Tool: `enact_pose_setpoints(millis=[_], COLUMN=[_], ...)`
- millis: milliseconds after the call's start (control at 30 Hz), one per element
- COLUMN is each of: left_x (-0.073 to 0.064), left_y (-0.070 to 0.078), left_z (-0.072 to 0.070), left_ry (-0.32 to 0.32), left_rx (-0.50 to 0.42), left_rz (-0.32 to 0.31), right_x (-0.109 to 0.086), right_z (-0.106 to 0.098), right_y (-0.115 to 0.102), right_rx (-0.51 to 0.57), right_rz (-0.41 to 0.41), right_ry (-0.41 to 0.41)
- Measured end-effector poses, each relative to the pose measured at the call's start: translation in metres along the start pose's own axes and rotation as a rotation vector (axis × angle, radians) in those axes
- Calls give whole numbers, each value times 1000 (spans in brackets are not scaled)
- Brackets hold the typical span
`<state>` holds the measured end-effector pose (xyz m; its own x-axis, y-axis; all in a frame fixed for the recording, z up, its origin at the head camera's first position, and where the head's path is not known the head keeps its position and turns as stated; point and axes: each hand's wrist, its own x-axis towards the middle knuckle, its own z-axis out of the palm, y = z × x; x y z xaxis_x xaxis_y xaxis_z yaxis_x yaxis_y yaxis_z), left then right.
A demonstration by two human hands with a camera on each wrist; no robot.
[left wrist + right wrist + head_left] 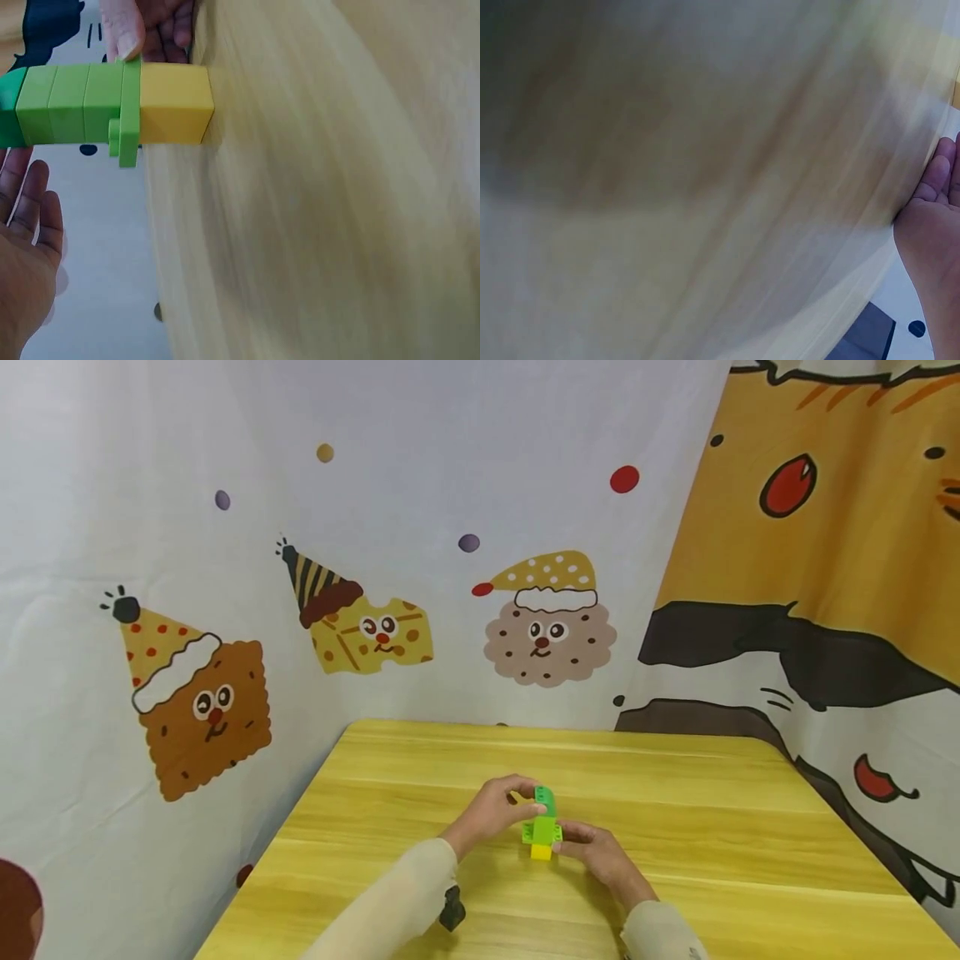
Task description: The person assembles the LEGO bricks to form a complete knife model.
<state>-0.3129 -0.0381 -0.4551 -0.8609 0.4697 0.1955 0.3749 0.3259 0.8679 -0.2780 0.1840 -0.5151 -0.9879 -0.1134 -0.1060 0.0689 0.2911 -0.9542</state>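
A tower of toy building blocks stands upright on the table. Its base is a yellow block (541,852), below a wider light-green plate (130,112) with studs and several light-green blocks (69,101). Topping it is a darker green block (544,802) with a rounded side. My left hand (491,810) pinches that top block between thumb and fingers. Lower down, my right hand (603,853) holds the right end of the plate between thumb and fingers. Only part of the right palm and fingers shows in the right wrist view, without the tower.
The wooden table (360,827) has a light, yellowish grain. Behind it hangs a white cloth (420,468) printed with cartoon figures. A small black object (452,908) is at the left sleeve's cuff.
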Motion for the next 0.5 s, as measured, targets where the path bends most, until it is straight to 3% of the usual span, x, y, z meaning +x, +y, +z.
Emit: enact_pose_setpoints(millis=[233,500], left_x=[1,4], left_y=[-1,0], left_z=[5,7], left_ry=[28,27], left_rx=[-81,-85], left_rz=[-5,-13], right_x=[0,1], right_z=[0,0], right_y=[-2,-1], right_rx=[-11,-22], right_rz=[9,18], right_ry=[-2,-8])
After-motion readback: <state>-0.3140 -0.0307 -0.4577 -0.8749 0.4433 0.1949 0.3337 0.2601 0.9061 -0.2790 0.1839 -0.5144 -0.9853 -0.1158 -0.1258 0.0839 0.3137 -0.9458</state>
